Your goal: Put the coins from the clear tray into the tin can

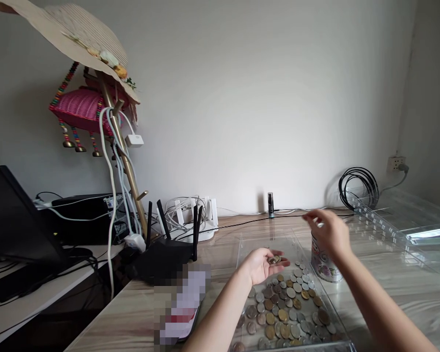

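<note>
My left hand point(261, 265) is palm up above a shallow clear plastic tray point(242, 252), with a small pile of coins point(275, 259) cupped on its fingers. Under and in front of it, many loose coins point(283, 315), silver and brass coloured, lie spread in the tray. Just over a round tin with a floral print point(324, 268), my right hand point(329, 233) is raised with thumb and fingers pinched together. Whatever is between those fingertips is too small to make out. The hand covers most of the tin's top.
A black router point(168, 256) and a pixelated flat item point(183, 308) lie left of the tray. Behind stand a small dark bottle point(271, 204) and a white router point(201, 230). Coiled black cable point(358, 188) and clear plastic panels point(407, 234) occupy the right. A monitor point(18, 220) stands far left.
</note>
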Available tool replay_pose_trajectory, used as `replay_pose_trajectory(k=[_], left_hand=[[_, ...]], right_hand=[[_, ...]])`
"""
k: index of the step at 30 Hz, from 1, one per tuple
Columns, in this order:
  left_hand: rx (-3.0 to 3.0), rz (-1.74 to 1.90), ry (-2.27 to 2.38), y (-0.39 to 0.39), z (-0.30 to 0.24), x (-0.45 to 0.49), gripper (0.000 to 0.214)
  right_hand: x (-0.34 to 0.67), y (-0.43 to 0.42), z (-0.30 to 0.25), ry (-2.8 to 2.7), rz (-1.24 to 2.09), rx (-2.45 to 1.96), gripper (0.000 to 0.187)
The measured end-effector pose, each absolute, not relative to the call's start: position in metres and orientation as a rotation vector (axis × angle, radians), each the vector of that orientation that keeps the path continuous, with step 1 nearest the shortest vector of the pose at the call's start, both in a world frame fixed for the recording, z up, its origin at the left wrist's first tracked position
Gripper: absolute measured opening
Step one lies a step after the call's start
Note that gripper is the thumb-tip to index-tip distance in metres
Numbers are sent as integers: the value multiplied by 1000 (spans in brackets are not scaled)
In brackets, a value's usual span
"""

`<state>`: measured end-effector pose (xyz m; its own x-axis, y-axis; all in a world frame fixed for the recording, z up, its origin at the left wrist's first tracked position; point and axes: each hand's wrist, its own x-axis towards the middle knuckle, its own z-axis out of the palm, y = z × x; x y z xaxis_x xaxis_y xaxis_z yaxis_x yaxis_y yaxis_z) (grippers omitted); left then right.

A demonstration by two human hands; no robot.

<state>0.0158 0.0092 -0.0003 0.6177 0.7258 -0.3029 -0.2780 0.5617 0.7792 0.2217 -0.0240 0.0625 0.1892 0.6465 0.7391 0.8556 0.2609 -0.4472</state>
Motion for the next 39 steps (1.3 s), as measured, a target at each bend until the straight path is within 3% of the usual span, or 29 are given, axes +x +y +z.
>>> replay_pose_trajectory(k=[7,10,13,16,19,24,32,39], left_hand=[[942,698,720,6,3,14,16],[1033,736,832,8,3,15,11],[1106,757,848,7,2,17,20],[1142,716,759,6,2,18,26],[1118,684,710,6,2,18,18],[1017,679,653,10,0,17,10],[947,633,703,10,-2,15,27],[1116,664,765,8,-1,16,19]], right_hand=[[292,-4,62,-1564,-107,-1863,18],[281,-4,58,-1602,-195,-1778,17],[249,-13,58,-1547,-389,-1577,21],[205,-24,48,-1821,-216,-1386,25],[171,-27,31,-2101,-51,-1306,25],[161,-19,13,-2155,9,-1296,18],[213,-21,46,-1720,-463,-1313,23],[269,-6,54,-1485,-562,-1561,22]])
